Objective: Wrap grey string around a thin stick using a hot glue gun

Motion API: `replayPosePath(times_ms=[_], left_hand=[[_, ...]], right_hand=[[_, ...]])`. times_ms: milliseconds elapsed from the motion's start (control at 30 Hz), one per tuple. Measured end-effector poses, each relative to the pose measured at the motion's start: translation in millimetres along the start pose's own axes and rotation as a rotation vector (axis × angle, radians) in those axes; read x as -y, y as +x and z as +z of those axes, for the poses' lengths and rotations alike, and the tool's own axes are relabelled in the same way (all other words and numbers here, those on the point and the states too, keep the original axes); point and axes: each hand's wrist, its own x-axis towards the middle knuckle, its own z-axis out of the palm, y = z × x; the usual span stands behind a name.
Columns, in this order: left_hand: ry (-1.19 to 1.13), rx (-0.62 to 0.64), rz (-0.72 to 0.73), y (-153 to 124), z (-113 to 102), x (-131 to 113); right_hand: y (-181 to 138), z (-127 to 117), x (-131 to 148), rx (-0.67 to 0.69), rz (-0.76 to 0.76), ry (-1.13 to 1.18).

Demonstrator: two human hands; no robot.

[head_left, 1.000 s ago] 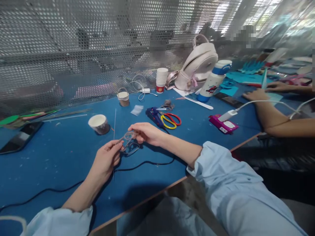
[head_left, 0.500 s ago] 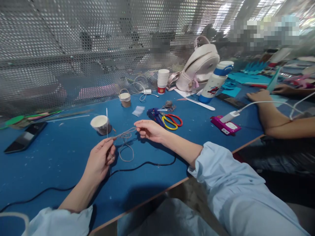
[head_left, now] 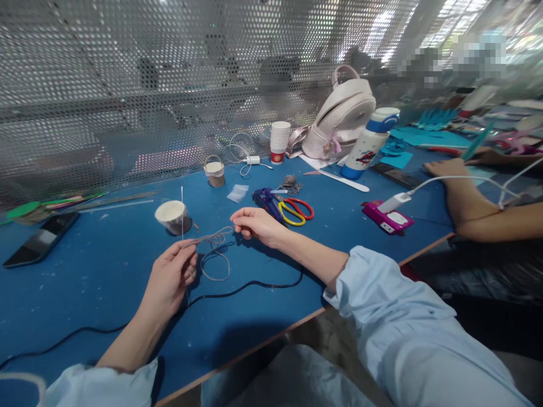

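Note:
My left hand [head_left: 172,277] is closed in a pinch on a thin upright wire stick [head_left: 182,212] and on one end of a grey-brown cord [head_left: 214,254]. My right hand [head_left: 254,224] pinches the other end of that cord, a little to the right. Between the hands the cord is stretched, and a loop of it hangs down onto the blue table [head_left: 97,271]. A tipped paper cup [head_left: 172,216] lies just behind my left hand.
A black cable [head_left: 237,288] runs across the table under my hands. Behind them lie scissors [head_left: 294,210], a blue glue gun [head_left: 265,199], a small basket [head_left: 214,171], stacked cups [head_left: 280,139], a pink backpack [head_left: 343,116], a bottle [head_left: 369,141] and a phone [head_left: 40,240]. Another person's arms [head_left: 470,200] work at the right.
My hands have drawn apart, pulling the bunched cord out into a line with a hanging loop. The wire stick has swung upright in my left hand.

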Motion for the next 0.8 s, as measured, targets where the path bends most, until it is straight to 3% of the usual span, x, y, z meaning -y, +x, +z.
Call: replayPosePath(times_ms=[67, 200, 267, 400, 467, 667, 800], left_hand=[[0.001, 0.0, 0.001, 0.1, -0.3, 0.2], [0.015, -0.006, -0.004, 0.8, -0.5, 0.6], [0.019, 0.001, -0.007, 1.0, 0.1, 0.8], [0.052, 0.058, -0.041, -1.2, 2.9, 0.3], [0.069, 0.098, -0.052, -3.6, 4.7, -0.9], [0.024, -0.013, 0.101, -6.2, 4.8, -4.1], [0.137, -0.024, 0.092, -4.1, 3.7, 0.6]], right_hand=[[-2.8, -1.4, 0.7, -0.027, -0.071, -0.155], [-11.3, -1.1, 2.7, -0.09, -0.376, -0.771], [-15.1, 3.1, 1.9, -0.028, -0.439, -0.868], [-20.0, 16.7, -6.8, 0.222, -0.398, -0.688], [-20.3, 22.1, -12.2, 0.283, -0.396, -0.638], [-13.2, 21.1, -11.8, 0.196, -0.171, -0.21], [-10.8, 18.9, -7.3, 0.189, -0.068, 0.022]])
